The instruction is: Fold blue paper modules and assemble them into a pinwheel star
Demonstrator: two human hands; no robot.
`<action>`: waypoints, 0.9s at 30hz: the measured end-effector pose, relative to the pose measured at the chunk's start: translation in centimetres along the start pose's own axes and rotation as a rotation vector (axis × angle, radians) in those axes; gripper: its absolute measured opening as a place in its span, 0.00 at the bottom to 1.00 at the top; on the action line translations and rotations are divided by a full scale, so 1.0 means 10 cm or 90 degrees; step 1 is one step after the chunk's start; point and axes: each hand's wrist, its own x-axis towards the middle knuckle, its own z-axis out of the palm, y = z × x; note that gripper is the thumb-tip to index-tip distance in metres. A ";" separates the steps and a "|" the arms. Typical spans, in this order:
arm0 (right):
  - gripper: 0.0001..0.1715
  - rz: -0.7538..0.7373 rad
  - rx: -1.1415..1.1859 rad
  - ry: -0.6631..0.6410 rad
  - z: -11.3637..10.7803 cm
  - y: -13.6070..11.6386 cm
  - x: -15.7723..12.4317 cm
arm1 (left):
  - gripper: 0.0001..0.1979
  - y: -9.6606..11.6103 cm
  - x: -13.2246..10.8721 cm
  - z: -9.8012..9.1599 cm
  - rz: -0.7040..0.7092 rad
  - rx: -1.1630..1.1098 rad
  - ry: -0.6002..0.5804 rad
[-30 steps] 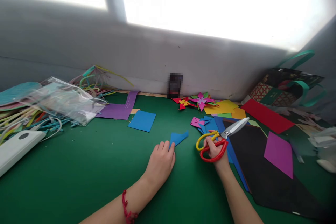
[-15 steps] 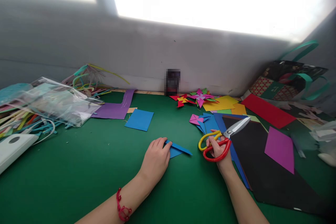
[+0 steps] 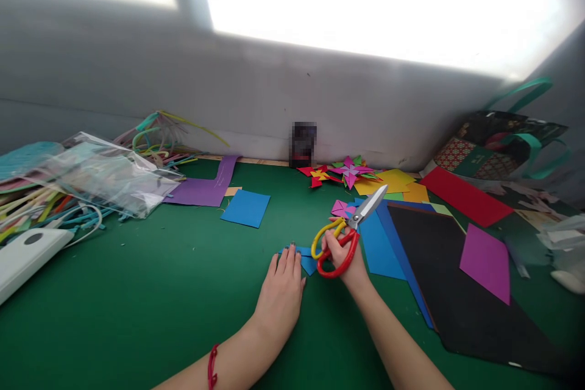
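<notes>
I'm seeing the left hand (image 3: 281, 289) pressing its earlier-curled fingers straight and flat over the folded blue paper (image 3: 309, 265), well in from the desk's (image 3: 159, 292) far edge. The right hand (image 3: 339, 250), now closer beside it, is clamping the scissors' (image 3: 354, 221) handles.

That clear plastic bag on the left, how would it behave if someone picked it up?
The bag likely weighs little, being thin and see-through. Its creases suggest it would flop, and its shiny surface may feel slippery.

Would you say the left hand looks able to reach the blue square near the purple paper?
Probably yes: nothing stands between the left hand and the blue square, though that hand rests on folded blue paper.
</notes>
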 end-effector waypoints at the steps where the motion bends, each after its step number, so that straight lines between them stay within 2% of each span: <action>1: 0.18 -0.002 0.004 0.001 0.06 0.04 0.02 | 0.21 0.00 0.00 -0.01 0.001 0.003 -0.004; 5: 0.19 0.030 0.013 0.024 0.20 0.15 0.08 | 0.21 0.00 0.01 -0.03 0.004 0.018 -0.009; 8: 0.18 0.027 -0.015 0.001 0.16 0.14 0.09 | 0.21 0.01 0.01 -0.03 0.008 0.026 -0.007; 11: 0.17 0.007 -0.059 -0.005 -0.01 0.11 0.11 | 0.21 0.02 0.01 -0.02 0.006 0.035 -0.015; 16: 0.18 0.037 -0.079 0.032 -0.44 0.12 0.16 | 0.21 0.02 0.02 -0.01 0.011 0.037 -0.028; 19: 0.18 0.015 -0.102 0.031 -0.55 0.08 0.17 | 0.22 0.02 0.02 0.00 0.012 0.031 -0.029; 22: 0.18 0.014 -0.080 0.019 -0.40 -0.01 0.12 | 0.21 0.02 0.01 0.00 0.008 0.030 -0.018; 27: 0.15 -0.007 -0.080 -0.039 0.11 -0.02 -0.02 | 0.22 0.02 0.01 0.01 0.014 0.054 -0.025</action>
